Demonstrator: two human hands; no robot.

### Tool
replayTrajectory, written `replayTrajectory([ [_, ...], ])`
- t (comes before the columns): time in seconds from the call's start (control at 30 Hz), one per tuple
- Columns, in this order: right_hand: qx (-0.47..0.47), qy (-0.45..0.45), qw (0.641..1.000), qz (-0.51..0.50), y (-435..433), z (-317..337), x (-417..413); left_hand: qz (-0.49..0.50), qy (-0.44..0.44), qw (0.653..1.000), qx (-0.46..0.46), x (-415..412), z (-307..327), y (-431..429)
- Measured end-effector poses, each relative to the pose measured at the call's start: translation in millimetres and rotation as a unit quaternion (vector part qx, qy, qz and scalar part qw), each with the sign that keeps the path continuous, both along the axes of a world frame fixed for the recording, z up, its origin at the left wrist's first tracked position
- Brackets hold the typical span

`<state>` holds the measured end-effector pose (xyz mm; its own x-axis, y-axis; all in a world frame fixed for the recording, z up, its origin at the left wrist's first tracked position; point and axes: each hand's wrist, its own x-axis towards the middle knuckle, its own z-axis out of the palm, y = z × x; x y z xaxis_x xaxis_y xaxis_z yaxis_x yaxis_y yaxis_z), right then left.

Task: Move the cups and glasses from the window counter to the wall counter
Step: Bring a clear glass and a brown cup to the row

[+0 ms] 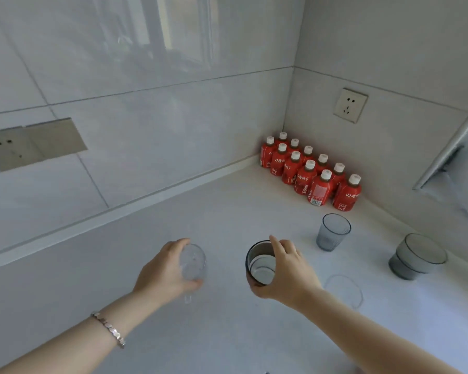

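Mid-carry, both hands loaded. Left hand (166, 268) has its fingers wrapped round a clear glass (193, 263), thumb on the near side, fingers over the far side; the glass shows see-through w/ its base dropping below the palm. Right hand (287, 268) is curled round a dark-rimmed tumbler (260, 263), thumb low at the near side, forefinger up over the far rim, mouth open toward the camera. Can't tell if either base touches the white counter (227, 217) or hangs just above it. Judging by the corner layout, this looks like the set-down or lift-off step, can't say which. Other pieces on the counter: a blue-grey ribbed glass (333, 232) upright, a wide grey cup (418, 256) further right nr the window-side edge, and a faint clear glass (345, 290) just beside the right forearm. Next move needs both kept upright & the right elbow clear of that clear glass, easy to miss. Red juice bottles (311, 171) fill the corner, so no room there; open surface lies along the tiled wall (146, 117) to the left, w/ a raised lip at its foot.
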<state>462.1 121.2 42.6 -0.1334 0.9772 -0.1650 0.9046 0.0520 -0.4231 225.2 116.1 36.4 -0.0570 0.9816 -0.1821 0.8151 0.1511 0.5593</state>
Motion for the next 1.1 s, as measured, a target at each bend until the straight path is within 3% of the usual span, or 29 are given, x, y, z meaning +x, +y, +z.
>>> replayTrajectory([
  [0.3, -0.027, 0.005, 0.991, 0.132, -138, 25, -112, 0.106, 0.050, 0.993, -0.012, -106, 28, -207],
  [0.6, -0.016, 0.011, 0.959, 0.284, -213, 27, -306, 0.240, 0.013, 0.970, -0.032, -260, 24, -345],
  [0.83, -0.047, 0.044, 0.952, 0.301, -250, 2, -491, 0.295, 0.030, 0.953, -0.061, -432, 7, -411],
  [1.1, -0.073, 0.047, 0.952, 0.292, -248, -42, -645, 0.342, 0.052, 0.936, -0.066, -583, -16, -417],
])
